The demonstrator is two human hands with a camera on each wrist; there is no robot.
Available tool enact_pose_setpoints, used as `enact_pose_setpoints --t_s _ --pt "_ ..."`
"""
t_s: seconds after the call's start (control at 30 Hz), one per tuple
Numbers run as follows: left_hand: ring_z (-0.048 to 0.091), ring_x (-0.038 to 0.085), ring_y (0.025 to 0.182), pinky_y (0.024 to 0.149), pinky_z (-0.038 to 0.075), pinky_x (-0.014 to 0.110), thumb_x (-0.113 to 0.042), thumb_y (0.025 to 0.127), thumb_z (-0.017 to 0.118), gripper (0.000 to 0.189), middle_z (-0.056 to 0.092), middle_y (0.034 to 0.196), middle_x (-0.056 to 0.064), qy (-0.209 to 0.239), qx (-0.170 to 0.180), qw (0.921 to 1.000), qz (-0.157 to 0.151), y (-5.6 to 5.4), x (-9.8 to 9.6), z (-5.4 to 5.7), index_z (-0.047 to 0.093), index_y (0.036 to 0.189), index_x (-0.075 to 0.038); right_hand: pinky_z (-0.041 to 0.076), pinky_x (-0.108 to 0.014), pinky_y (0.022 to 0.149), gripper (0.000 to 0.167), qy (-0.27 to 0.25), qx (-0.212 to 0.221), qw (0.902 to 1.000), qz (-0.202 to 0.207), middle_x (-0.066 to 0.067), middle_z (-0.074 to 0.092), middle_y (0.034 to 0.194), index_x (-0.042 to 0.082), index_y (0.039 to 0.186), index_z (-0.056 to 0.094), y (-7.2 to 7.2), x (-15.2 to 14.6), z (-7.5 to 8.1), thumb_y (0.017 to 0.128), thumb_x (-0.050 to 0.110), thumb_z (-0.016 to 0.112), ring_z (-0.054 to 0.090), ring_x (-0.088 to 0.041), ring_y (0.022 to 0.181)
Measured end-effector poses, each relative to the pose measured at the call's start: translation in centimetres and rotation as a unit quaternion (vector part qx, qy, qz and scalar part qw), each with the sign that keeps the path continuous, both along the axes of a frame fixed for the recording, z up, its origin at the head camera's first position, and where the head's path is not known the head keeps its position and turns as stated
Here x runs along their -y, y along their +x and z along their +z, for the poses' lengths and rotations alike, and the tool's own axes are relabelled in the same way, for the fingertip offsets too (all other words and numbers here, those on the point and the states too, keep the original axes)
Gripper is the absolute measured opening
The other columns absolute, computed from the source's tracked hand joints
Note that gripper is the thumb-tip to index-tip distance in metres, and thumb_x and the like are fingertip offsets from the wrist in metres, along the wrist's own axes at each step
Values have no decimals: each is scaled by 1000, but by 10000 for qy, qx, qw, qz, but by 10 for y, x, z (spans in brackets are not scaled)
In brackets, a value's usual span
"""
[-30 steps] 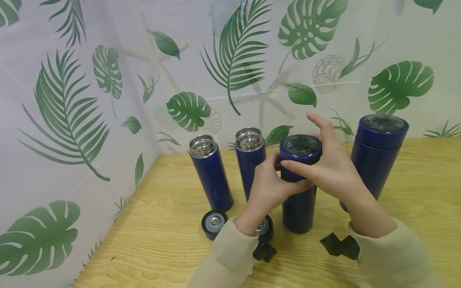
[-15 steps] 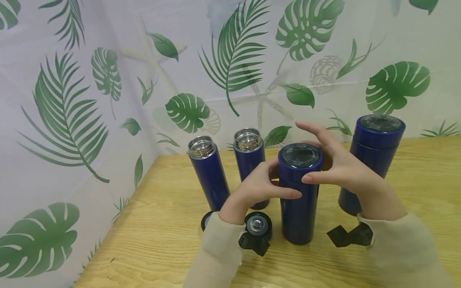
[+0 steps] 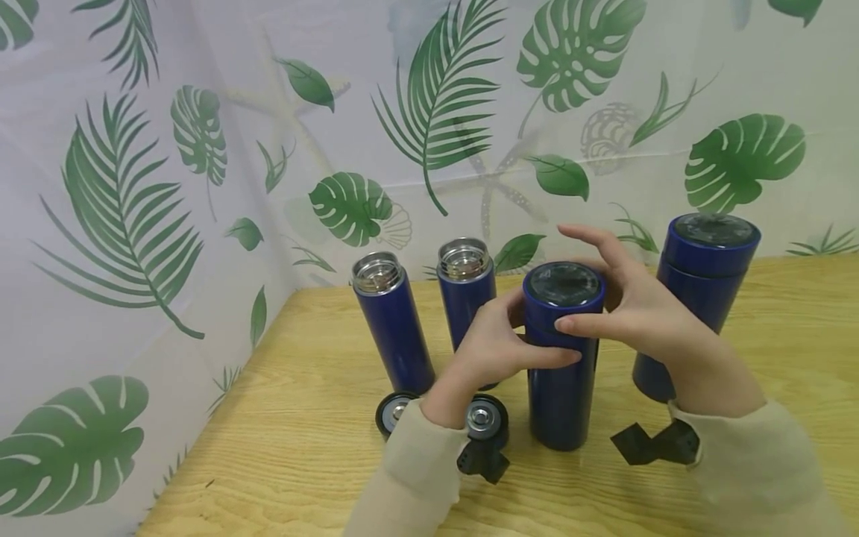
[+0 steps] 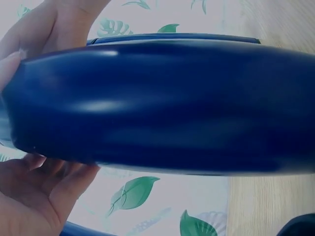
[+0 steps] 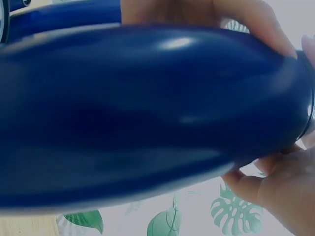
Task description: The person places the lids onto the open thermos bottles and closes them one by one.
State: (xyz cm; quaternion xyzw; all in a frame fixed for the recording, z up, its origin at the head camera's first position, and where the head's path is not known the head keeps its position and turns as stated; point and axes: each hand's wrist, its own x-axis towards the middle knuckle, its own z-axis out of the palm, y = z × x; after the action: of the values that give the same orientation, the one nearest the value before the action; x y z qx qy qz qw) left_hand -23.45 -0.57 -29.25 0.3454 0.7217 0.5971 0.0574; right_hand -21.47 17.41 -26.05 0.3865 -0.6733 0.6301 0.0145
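Observation:
A blue thermos bottle (image 3: 560,410) stands upright at the centre right, topped by a lid (image 3: 565,285) with a dark glossy face. My left hand (image 3: 493,343) grips its body just below the lid seam, thumb across the front. Higher up, my right hand (image 3: 644,309) holds the lid, with its thumb in front near the seam and the index finger raised. The right hand's other fingers are hidden behind. In the left wrist view the thermos body (image 4: 172,108) fills the middle; the right wrist view shows the same body (image 5: 138,113) close up.
Two uncapped blue thermoses, one (image 3: 396,332) at left and one (image 3: 463,298) behind my left hand, stand on the wooden table (image 3: 288,447). Two upturned lids (image 3: 389,410) lie before them. A capped thermos (image 3: 701,276) stands at right. Leaf-printed sheeting (image 3: 429,201) hangs behind.
The thermos has shifted slightly towards me. My right thumb has moved rightward and down across the lid, and both wrists have turned.

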Motion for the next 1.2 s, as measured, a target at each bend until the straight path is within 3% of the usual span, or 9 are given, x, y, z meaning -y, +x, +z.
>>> enact_pose_setpoints --t_s 0.13,0.4,0.57,0.77,1.2 --pt "54 4 94 78 45 23 -7 65 78 61 58 105 -7 -61 -231 9993 301 1 -3 0 52 119 -15 50 -30 68 81 104 -93 9990 -433 -5 56 108 16 138 20 1 3 1 74 -15 60 60 -20 88" --pt "55 3 89 74 46 22 -14 64 80 59 59 100 -10 -188 -289 9963 793 5 -3 1 53 117 -18 50 -27 68 81 312 -332 9946 -937 -4 55 106 16 137 22 2 8 2 73 -12 63 60 -17 87" --pt "56 3 87 71 47 22 -18 64 80 58 59 98 -11 -208 -327 9945 976 6 -4 0 54 115 -18 49 -25 70 81 413 -438 9915 -1152 -5 55 108 16 136 23 2 10 1 73 -11 65 59 -16 89" --pt "56 3 85 70 47 22 -21 63 81 56 59 96 -12 -233 -430 9912 1230 6 -4 -2 55 113 -15 48 -24 72 81 507 -475 9874 -1424 -14 54 109 16 136 23 1 13 1 72 -8 67 58 -15 90" --pt "56 3 86 68 47 21 -20 62 81 59 58 98 -12 -208 -554 9876 1454 4 -4 -3 53 114 -16 46 -22 71 81 654 -520 9783 -1895 -16 54 104 15 137 22 2 19 -1 73 -2 69 56 -11 89"
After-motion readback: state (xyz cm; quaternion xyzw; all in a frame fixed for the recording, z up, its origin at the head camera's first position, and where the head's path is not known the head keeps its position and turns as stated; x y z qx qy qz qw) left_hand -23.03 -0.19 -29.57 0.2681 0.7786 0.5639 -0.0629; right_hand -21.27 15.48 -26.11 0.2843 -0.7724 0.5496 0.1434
